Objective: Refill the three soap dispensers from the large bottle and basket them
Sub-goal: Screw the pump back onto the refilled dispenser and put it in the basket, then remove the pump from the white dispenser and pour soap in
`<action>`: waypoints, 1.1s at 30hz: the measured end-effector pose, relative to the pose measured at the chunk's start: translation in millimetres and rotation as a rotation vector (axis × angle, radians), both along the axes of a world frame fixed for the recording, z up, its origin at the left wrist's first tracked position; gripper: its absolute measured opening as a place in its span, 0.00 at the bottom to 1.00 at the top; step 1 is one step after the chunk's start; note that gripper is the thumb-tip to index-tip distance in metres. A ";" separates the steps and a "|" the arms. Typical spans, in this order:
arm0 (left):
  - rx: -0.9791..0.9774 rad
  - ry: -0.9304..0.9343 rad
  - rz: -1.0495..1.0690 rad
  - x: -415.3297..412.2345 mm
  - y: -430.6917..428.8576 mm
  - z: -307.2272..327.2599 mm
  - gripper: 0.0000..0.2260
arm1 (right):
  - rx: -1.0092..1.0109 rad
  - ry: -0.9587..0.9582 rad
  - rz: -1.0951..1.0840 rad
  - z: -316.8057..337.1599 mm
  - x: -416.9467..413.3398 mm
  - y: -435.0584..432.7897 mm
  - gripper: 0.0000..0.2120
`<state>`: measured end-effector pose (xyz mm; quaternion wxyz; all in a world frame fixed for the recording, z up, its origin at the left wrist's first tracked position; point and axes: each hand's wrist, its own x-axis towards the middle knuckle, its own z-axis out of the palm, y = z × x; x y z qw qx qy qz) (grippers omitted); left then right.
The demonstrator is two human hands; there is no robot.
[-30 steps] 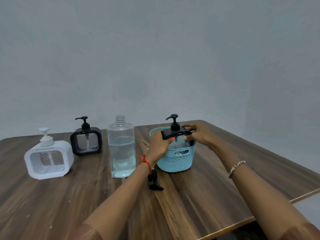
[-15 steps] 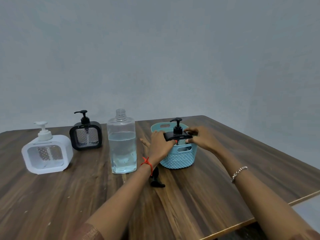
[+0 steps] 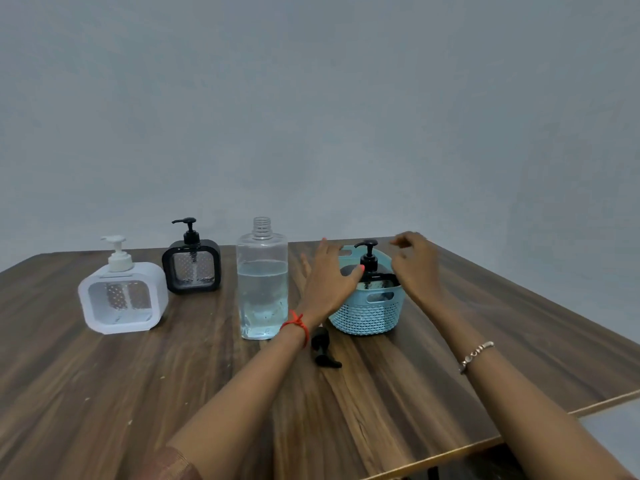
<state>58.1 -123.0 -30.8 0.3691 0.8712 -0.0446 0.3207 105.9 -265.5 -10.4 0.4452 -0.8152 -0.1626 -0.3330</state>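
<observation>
While crowding in just right of the large bottle (image 3: 262, 282), frames the teal basket (image 3: 367, 315) from both sides with the left hand (image 3: 329, 277) and the right hand (image 3: 417, 266). Shows the black dispenser (image 3: 369, 259) upright inside that basket, pump head poking above the rim. Spreads the left hand's fingers straight and apart on the basket side nearer the bottle, thumb tip on or just off the dispenser's black top, too close to call. Holds the right hand up over the side farther from the bottle, fingers loosely curled, blurred, gripping nothing. Has the bottle upright, uncapped, well over half full of clear liquid. Lays a loose black pump cap (image 3: 322, 349) on its side just in front of the bottle and a shade right, partly behind the left wrist. Sets a second black dispenser (image 3: 192, 268) left of the bottle and a touch farther back, apart from it. Parks the white dispenser (image 3: 121, 297) farther left, well apart from the bottle. Rests the lot on a dark wooden table (image 3: 173, 393). Wraps a red thread (image 3: 296, 323) round the left wrist beside the bottle's base, a silvery bracelet (image 3: 476, 352) round the right wrist, well right of the bottle
</observation>
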 end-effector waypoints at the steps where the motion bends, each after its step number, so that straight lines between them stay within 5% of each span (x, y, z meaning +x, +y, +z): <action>1: -0.013 -0.086 -0.008 -4.5 4.6 4.5 0.21 | 0.033 -0.115 -0.001 4.0 -8.1 6.4 0.12; 5: -0.093 -0.351 -0.044 -28.0 29.5 18.5 0.12 | -0.094 -0.303 0.249 10.9 -35.6 40.2 0.11; 11: -0.077 -0.518 0.063 -59.4 73.0 18.4 0.09 | -1.008 -0.113 0.395 -20.2 -50.8 78.4 0.18; 14: -0.078 -0.536 0.132 -71.6 94.6 10.4 0.10 | -1.203 -0.079 0.415 -40.8 -51.1 85.6 0.20; 27: -0.189 -0.498 0.313 -106.8 174.9 -30.5 0.10 | -0.671 -0.202 0.677 -39.6 -99.2 182.8 0.13; 33: -0.299 -0.415 0.441 -121.1 224.3 -40.9 0.23 | -0.417 0.069 0.696 -35.9 -99.5 249.2 0.19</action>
